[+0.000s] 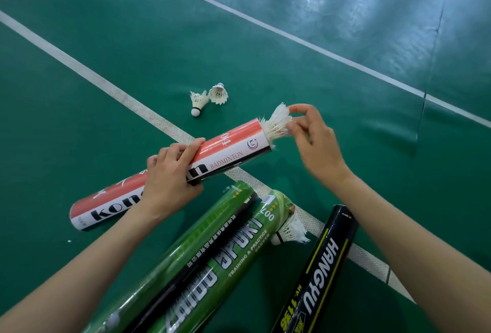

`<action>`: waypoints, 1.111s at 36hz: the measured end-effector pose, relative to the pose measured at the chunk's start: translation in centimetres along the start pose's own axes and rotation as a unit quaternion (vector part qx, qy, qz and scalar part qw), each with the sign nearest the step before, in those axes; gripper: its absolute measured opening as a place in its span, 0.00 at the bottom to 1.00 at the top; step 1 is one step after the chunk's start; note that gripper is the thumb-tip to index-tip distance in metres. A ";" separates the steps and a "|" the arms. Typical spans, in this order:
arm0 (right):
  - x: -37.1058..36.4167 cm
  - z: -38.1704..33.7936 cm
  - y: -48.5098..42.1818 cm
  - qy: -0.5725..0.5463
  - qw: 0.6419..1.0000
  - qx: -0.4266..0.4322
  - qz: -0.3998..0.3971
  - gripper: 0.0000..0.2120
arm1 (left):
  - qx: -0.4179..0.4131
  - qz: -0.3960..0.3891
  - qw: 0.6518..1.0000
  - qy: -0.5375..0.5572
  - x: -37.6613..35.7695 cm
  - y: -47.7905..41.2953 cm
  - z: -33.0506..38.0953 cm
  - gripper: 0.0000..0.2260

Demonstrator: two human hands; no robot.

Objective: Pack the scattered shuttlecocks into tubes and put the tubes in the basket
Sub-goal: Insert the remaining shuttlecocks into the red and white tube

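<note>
My left hand (pixel 170 173) grips the middle of a red-and-white tube (pixel 231 144), which lies slanted just above the green floor. A white feather shuttlecock (pixel 277 124) sticks halfway out of the tube's far mouth. My right hand (pixel 310 136) pinches its feather skirt with fingertips and thumb. Two loose shuttlecocks lie on the floor beyond the tube, one (pixel 198 101) with its cork toward me, the other (pixel 219 93) beside it. Another shuttlecock (pixel 289 230) lies at the mouth of a green tube (pixel 233 247).
A second green tube (pixel 186 242) lies next to the first, and a black tube (pixel 318 271) lies to their right, all near me. White court lines (pixel 106 85) cross the floor. No basket is in view.
</note>
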State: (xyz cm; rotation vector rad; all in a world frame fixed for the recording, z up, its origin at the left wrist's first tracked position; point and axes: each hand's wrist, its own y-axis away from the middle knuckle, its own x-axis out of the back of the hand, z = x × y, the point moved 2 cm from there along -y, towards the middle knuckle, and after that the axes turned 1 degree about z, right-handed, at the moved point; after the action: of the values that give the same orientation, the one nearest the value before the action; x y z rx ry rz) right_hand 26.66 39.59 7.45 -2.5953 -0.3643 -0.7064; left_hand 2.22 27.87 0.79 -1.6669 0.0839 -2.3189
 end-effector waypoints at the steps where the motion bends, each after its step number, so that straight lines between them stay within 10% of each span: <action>1: 0.4 -0.1 -0.3 0.001 1.000 0.001 0.026 0.09 | -0.001 0.004 1.000 0.005 0.1 -0.1 0.0 0.38; 6: 1.9 -0.7 -1.5 -0.075 0.992 -0.012 0.100 0.08 | 0.001 0.014 1.000 0.018 0.5 0.0 -0.7 0.39; 22: -3.9 -1.2 1.9 -0.164 0.965 -0.199 -0.036 0.08 | -0.016 0.000 1.000 -0.003 0.0 0.1 1.5 0.39; 27: -4.5 -1.3 2.6 -0.240 0.931 -0.254 -0.105 0.35 | -0.010 -0.016 1.000 -0.025 -0.2 0.0 1.7 0.39; 32: -3.5 -0.5 3.6 -0.245 0.920 -0.254 -0.169 0.21 | -0.027 -0.034 0.996 -0.074 -0.7 0.4 2.1 0.37; 36: -2.0 4.2 5.0 -0.109 0.939 -0.326 -0.019 0.12 | -0.008 -0.090 0.988 -0.127 -1.5 0.6 2.3 0.37; 40: -0.9 7.9 7.5 0.116 0.895 -0.417 -0.106 0.17 | -0.023 -0.123 0.981 -0.146 -2.3 1.8 2.2 0.38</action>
State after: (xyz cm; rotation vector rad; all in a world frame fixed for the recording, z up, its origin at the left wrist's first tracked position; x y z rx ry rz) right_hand 31.82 36.53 -1.66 -3.2174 -0.3134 -1.5086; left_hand 5.30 26.99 -1.03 -2.1270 -0.1372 -2.2209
